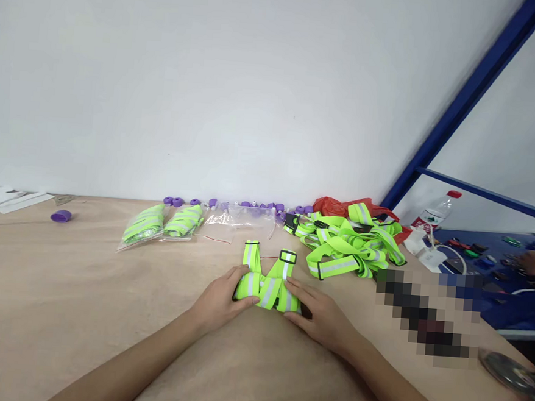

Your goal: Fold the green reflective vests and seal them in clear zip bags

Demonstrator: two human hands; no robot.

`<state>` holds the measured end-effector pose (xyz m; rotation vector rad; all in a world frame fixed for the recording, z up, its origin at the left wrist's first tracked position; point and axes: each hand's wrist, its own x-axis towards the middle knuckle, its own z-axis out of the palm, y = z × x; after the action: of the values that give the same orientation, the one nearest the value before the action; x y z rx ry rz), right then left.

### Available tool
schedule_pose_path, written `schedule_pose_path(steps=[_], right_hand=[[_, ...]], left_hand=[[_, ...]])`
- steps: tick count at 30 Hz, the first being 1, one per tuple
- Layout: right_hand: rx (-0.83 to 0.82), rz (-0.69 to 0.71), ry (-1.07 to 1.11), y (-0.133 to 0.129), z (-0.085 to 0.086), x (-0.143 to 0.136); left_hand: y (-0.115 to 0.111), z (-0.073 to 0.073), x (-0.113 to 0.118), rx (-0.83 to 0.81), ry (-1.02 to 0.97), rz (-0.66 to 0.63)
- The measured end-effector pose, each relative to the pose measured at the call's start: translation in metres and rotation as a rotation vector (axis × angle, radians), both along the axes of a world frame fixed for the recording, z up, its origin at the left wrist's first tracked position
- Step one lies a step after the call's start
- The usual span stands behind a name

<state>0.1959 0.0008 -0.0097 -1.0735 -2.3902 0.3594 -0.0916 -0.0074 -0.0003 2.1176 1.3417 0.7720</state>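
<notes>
Lying on the flat tan bench [58,308], the folded neon-green, grey-striped webbing bundle [268,292] looks light, soft and springy, best gripped at its ends, where left hand [224,295] and right hand [318,311] are clamped.

Single head-worn view. From above, it looked forward and down over the tabletop [82,297], facing the pale wall [211,86], which filled the upper half; my left hand [221,296] and right hand [318,313] lay near it, below centre.

The straps [268,292] look cloth, the bags [243,222] glossy plastic
</notes>
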Motion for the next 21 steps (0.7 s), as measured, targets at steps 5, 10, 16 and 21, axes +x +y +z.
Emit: schedule_pose_path(steps=[5,10,16,21], right_hand=[[-0.098,0.025,-0.044,-0.004,0.01,-0.004],[-0.186,0.043,-0.053,-0.007,0.017,-0.008],[-0.226,-0.023,0.041,-0.007,0.023,-0.012],[-0.251,-0.038,0.102,-0.006,0.028,-0.012]], left_hand=[[0.0,0.005,0.0,-0.012,0.029,-0.074],[0.0,0.012,-0.005,-0.044,0.061,-0.15],[0.004,0.009,-0.011,0.031,0.103,-0.18],[0.006,0.006,-0.011,0.069,0.121,-0.183]])
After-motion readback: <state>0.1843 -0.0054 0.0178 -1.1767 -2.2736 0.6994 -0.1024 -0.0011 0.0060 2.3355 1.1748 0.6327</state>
